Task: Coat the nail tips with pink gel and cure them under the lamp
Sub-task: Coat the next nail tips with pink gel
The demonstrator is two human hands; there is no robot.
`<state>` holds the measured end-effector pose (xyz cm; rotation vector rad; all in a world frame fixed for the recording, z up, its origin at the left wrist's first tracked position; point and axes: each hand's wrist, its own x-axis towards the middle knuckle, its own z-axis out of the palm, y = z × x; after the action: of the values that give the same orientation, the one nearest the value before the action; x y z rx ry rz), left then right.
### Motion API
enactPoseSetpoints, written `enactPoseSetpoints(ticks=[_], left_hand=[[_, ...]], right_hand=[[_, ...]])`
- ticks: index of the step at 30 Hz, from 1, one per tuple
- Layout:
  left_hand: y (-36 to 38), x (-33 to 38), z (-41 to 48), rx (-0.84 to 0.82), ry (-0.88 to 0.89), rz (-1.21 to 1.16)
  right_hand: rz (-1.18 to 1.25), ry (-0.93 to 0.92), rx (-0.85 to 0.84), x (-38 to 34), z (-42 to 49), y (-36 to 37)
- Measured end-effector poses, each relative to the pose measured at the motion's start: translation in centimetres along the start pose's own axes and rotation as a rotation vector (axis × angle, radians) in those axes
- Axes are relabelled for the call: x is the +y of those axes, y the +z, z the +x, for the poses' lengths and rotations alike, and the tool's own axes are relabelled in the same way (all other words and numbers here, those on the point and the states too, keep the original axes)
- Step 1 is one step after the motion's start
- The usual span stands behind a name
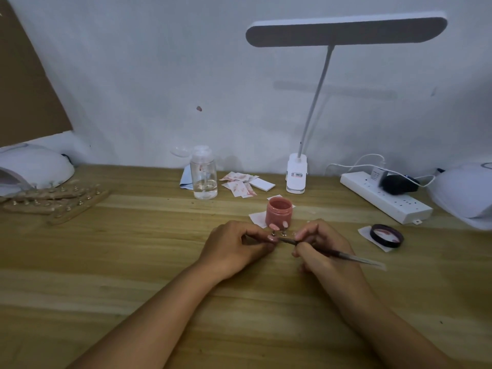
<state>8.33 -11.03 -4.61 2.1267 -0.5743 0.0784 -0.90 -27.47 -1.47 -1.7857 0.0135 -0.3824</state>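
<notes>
My left hand (234, 246) pinches a small stand carrying a pink nail tip (272, 237) at the table's middle. My right hand (319, 246) grips a thin gel brush (346, 255), whose bristle end points left and touches that tip. Two more pink nail tips (279, 226) stand upright on pins just behind, between my hands. The open jar of pink gel (278, 211) sits right behind them. Its dark lid (387, 234) lies upside down to the right. A white curing lamp (32, 167) stands at the far left, another white curing lamp (466, 193) at the far right.
Wooden strips with several nail stands (53, 199) lie at the left by the lamp. A clear pump bottle (203, 173), stained paper wipes (239, 183), a clip desk lamp (296, 173) and a white power strip (386, 199) line the back of the wooden table (133, 262).
</notes>
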Motion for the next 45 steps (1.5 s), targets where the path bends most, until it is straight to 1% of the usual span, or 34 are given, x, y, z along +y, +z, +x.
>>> enactPoseSetpoints(ticks=[3,8,14,18,23,27,29,36,45], left_hand=[[0.0,0.02,-0.04,-0.003,0.011,0.009],[0.01,0.04,-0.05,-0.008,0.027,0.028],[-0.01,0.13,-0.09,-0.015,0.055,0.087],[0.01,0.13,-0.05,-0.008,0.044,0.074],[0.03,-0.04,-0.01,-0.012,0.03,0.04],[0.06,-0.21,0.03,-0.013,0.024,0.001],[0.05,-0.28,0.03,-0.013,0.017,-0.012],[0.05,-0.38,0.13,-0.014,0.016,0.002],[-0.03,-0.19,0.07,-0.008,0.011,0.009]], right_hand=[[-0.02,-0.017,-0.004,0.01,-0.05,0.01],[0.081,0.009,0.013,-0.08,-0.04,-0.26],[0.01,-0.017,-0.08,-0.11,-0.22,-0.1],[-0.001,-0.024,-0.029,0.03,-0.17,-0.21],[-0.022,-0.018,-0.013,-0.09,-0.11,-0.19],[-0.052,-0.023,-0.047,-0.01,-0.17,0.0],[-0.054,-0.018,-0.024,0.09,-0.11,-0.07],[-0.044,-0.019,-0.017,-0.01,-0.12,0.05],[-0.06,-0.037,-0.059,-0.13,-0.25,-0.07]])
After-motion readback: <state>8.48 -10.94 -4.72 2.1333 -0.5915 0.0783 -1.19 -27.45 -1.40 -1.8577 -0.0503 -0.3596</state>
